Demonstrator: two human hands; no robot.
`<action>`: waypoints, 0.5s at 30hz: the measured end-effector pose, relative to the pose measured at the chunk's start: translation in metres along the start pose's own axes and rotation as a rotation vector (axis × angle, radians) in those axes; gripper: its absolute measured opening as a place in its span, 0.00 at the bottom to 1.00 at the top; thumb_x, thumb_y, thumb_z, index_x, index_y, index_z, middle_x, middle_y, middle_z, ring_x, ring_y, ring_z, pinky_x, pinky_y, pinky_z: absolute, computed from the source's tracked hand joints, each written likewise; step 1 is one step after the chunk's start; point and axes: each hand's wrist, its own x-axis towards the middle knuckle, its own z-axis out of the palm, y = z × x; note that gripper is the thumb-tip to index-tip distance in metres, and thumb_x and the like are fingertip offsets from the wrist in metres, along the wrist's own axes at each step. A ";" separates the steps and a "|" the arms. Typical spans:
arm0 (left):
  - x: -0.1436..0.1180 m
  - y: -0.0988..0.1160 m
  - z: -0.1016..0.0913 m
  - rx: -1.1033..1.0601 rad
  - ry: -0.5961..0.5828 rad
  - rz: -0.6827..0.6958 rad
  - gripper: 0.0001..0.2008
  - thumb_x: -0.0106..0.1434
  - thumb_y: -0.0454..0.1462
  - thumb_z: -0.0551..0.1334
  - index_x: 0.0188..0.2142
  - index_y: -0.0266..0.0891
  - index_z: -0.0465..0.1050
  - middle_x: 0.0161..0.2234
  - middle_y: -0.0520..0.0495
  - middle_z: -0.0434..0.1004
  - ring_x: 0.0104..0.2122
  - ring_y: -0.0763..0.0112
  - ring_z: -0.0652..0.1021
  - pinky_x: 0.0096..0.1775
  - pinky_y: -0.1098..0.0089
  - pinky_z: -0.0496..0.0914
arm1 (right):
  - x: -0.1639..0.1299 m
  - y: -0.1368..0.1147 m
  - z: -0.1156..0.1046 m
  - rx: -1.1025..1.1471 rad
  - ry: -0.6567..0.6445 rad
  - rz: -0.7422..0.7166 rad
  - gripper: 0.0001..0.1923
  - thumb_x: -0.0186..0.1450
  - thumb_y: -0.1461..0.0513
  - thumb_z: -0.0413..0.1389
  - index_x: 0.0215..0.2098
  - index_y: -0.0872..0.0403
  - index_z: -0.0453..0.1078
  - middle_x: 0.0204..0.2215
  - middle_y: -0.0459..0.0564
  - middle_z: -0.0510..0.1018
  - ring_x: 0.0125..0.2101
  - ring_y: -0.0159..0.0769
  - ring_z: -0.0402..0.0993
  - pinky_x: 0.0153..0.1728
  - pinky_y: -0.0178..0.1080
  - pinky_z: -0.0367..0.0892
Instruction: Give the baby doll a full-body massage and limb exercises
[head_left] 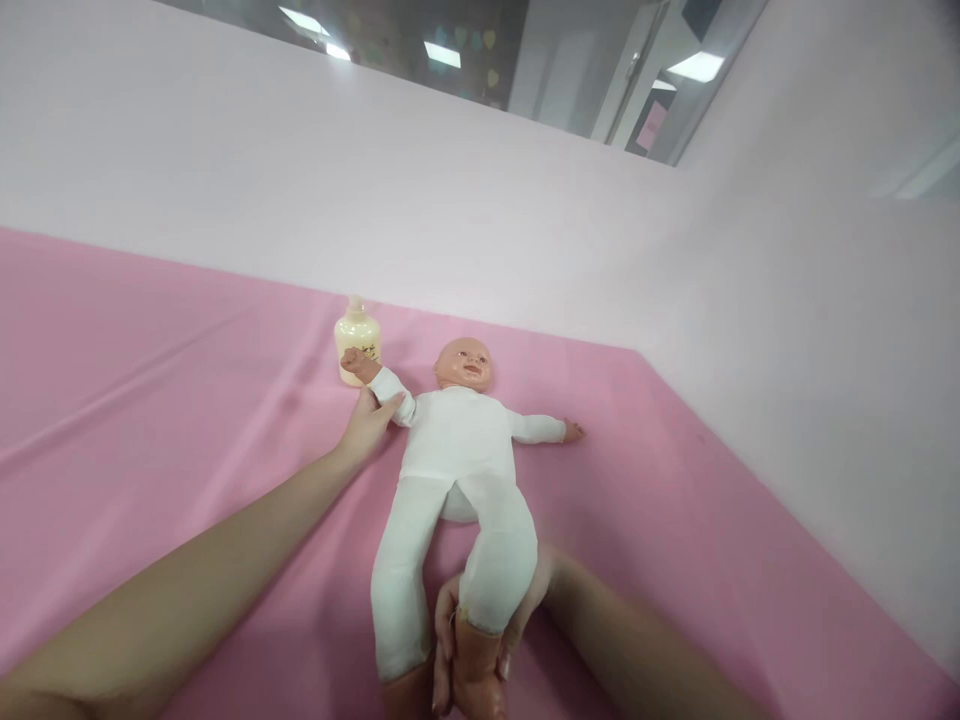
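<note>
A baby doll in a white one-piece suit lies on its back on the pink sheet, head towards the wall. My left hand holds the doll's raised arm near the shoulder. My right hand is wrapped around the doll's lower leg and bare foot at the bottom of the view. A small cream bottle stands upright just behind the doll's raised fist.
A pale pink wall runs along the back and right edge of the pink-covered surface. Windows and ceiling lights show above the wall. The sheet has soft folds at the left.
</note>
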 end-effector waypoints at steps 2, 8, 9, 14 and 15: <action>-0.001 0.000 0.000 -0.002 -0.002 -0.011 0.24 0.52 0.43 0.69 0.45 0.37 0.66 0.39 0.45 0.76 0.42 0.60 0.77 0.44 0.59 0.71 | -0.001 -0.004 -0.002 0.034 -0.040 0.004 0.24 0.46 0.62 0.73 0.36 0.56 0.67 0.33 0.53 0.81 0.37 0.41 0.82 0.42 0.40 0.73; -0.005 -0.001 0.001 0.052 -0.044 -0.031 0.26 0.51 0.44 0.71 0.45 0.36 0.68 0.41 0.42 0.77 0.42 0.57 0.77 0.45 0.57 0.70 | -0.016 -0.007 -0.001 0.090 -0.106 0.025 0.26 0.42 0.63 0.73 0.38 0.57 0.71 0.31 0.51 0.82 0.38 0.42 0.81 0.50 0.50 0.66; -0.005 -0.001 0.001 0.069 -0.046 -0.029 0.26 0.51 0.45 0.71 0.45 0.35 0.68 0.41 0.42 0.78 0.42 0.56 0.77 0.45 0.57 0.71 | -0.019 -0.006 0.000 0.087 -0.089 -0.011 0.27 0.41 0.61 0.74 0.37 0.57 0.72 0.30 0.51 0.82 0.37 0.42 0.81 0.52 0.53 0.64; -0.008 -0.002 0.002 0.235 -0.125 0.037 0.25 0.55 0.48 0.68 0.46 0.36 0.68 0.43 0.42 0.78 0.43 0.56 0.78 0.46 0.57 0.71 | -0.032 0.004 0.007 0.011 0.016 -0.280 0.30 0.42 0.44 0.69 0.32 0.56 0.69 0.27 0.48 0.81 0.31 0.38 0.79 0.48 0.61 0.61; -0.009 -0.002 0.002 0.276 -0.154 0.058 0.25 0.55 0.48 0.68 0.47 0.37 0.68 0.44 0.42 0.78 0.44 0.56 0.78 0.47 0.57 0.71 | -0.034 0.007 0.007 -0.013 0.082 -0.324 0.32 0.41 0.40 0.67 0.30 0.55 0.67 0.25 0.48 0.80 0.30 0.37 0.78 0.47 0.60 0.63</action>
